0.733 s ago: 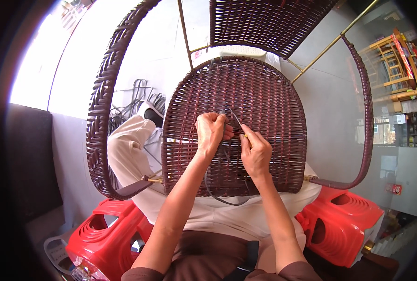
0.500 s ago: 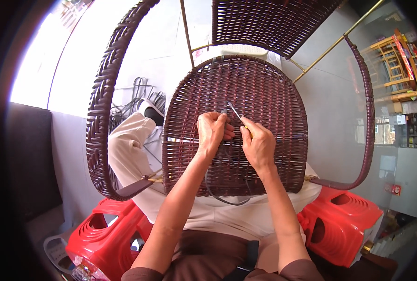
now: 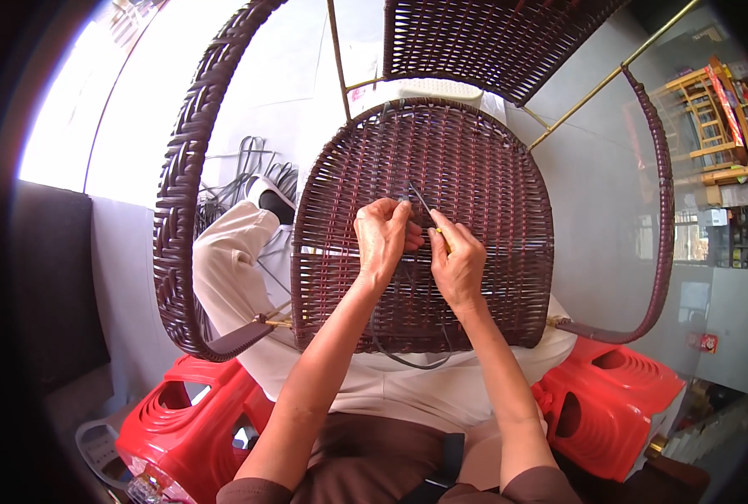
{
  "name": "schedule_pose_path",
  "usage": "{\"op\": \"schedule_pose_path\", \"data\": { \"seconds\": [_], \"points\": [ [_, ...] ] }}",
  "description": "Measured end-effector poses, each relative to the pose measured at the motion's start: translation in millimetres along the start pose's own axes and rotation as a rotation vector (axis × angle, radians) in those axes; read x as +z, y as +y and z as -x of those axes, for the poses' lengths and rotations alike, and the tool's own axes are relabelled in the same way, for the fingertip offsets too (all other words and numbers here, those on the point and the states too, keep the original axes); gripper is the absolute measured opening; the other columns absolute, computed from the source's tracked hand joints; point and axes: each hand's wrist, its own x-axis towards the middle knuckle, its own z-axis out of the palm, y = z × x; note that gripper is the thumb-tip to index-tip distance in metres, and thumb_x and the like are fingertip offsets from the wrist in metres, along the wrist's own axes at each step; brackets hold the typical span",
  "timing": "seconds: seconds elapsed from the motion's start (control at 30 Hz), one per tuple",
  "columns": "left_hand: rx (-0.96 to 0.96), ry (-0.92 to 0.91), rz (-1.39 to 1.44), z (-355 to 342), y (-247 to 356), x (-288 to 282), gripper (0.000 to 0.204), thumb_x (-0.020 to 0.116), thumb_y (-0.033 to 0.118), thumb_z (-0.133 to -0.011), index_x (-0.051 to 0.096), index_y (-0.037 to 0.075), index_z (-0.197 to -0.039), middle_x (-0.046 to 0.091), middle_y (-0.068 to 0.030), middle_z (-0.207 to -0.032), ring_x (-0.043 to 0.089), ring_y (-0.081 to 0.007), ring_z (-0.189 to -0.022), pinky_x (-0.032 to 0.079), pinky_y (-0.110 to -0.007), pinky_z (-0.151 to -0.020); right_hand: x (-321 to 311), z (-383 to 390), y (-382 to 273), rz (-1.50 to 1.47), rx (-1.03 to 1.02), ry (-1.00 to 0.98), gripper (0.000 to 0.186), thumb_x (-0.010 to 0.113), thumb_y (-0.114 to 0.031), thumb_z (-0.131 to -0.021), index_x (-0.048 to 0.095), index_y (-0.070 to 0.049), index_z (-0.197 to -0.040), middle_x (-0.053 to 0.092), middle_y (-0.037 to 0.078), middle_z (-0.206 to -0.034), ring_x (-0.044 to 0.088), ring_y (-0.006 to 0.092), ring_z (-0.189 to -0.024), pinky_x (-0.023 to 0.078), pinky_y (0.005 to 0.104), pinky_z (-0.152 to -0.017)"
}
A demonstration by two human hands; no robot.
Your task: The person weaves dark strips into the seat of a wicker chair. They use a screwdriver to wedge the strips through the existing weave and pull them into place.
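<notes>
A dark brown woven seat (image 3: 496, 197) of a wicker chair lies across my lap. My left hand (image 3: 381, 238) is closed over the middle of the seat, thumb and forefinger pinching a dark flat weaving strip. The strip's loose length (image 3: 412, 364) hangs in a loop past the seat's near edge. Just to the right, my right hand (image 3: 459, 262) is wrapped round a thin pointed tool (image 3: 419, 196) with a metal shaft and a bit of yellow handle showing. Its tip points up and left, close to the weave beside my left fingers; whether it enters the weave I cannot tell.
Curved wicker armrests (image 3: 181, 176) flank the seat, and the woven backrest (image 3: 483, 42) rises at the far side on brass-coloured rods. Red plastic stools (image 3: 613, 412) stand at both sides. Loose strips (image 3: 252, 164) lie on the floor at the left. Wooden furniture (image 3: 710, 118) stands far right.
My right hand and the tool have shifted slightly left, closer to my left hand. The left hand stays nearly in place, still pinching the strip.
</notes>
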Motion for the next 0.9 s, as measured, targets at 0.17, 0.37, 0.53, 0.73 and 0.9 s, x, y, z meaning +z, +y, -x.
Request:
{"op": "schedule_pose_path", "data": {
  "seconds": [0.17,0.37,0.53,0.73,0.9],
  "points": [
    [0.147,0.054,0.056,8,2,4,0.019,0.055,0.006,-0.086,0.055,-0.004,-0.102,0.06,-0.0096,-0.06,0.058,-0.0121,-0.046,0.047,-0.023,-0.04,12,10,7,0.003,-0.022,0.096,0.028,0.061,-0.006,-0.081,0.061,-0.005,-0.109,0.056,0.009,-0.07,0.057,0.0248,-0.053,0.045,0.0337,-0.046],
    [0.198,0.013,-0.08,6,-5,5,0.033,0.053,0.004,-0.087,0.052,0.007,-0.121,0.058,-0.0044,-0.057,0.056,-0.0071,-0.047,0.046,-0.021,-0.039,17,13,10,0.013,-0.078,0.157,0.029,0.061,-0.001,-0.08,0.062,-0.004,-0.109,0.057,0.011,-0.07,0.054,0.0213,-0.05,0.043,0.0319,-0.046],
    [0.218,0.013,-0.189,6,-1,6,0.036,0.052,0.003,-0.087,0.05,0.003,-0.123,0.058,-0.0047,-0.057,0.055,-0.0061,-0.047,0.046,-0.022,-0.039,17,13,12,0.03,-0.095,0.163,0.031,0.062,-0.002,-0.078,0.061,-0.004,-0.109,0.057,0.009,-0.072,0.058,0.0237,-0.054,0.046,0.0319,-0.045],
    [0.318,0.008,-0.412,-2,1,3,0.034,0.048,-0.002,-0.086,0.052,-0.002,-0.12,0.057,-0.0057,-0.055,0.055,-0.0084,-0.045,0.044,-0.025,-0.039,16,14,12,0.044,-0.099,0.158,0.03,0.062,-0.001,-0.078,0.061,-0.003,-0.109,0.057,0.008,-0.071,0.057,0.0206,-0.052,0.046,0.0301,-0.044],
    [0.266,-0.02,-0.252,0,7,1,0.03,0.05,-0.002,-0.085,0.045,-0.004,-0.115,0.057,-0.0073,-0.055,0.055,-0.0115,-0.043,0.043,-0.024,-0.037,17,14,10,0.052,-0.108,0.162,0.031,0.063,-0.001,-0.078,0.061,-0.003,-0.108,0.056,0.007,-0.07,0.057,0.0195,-0.05,0.045,0.029,-0.042]
  ]
}}
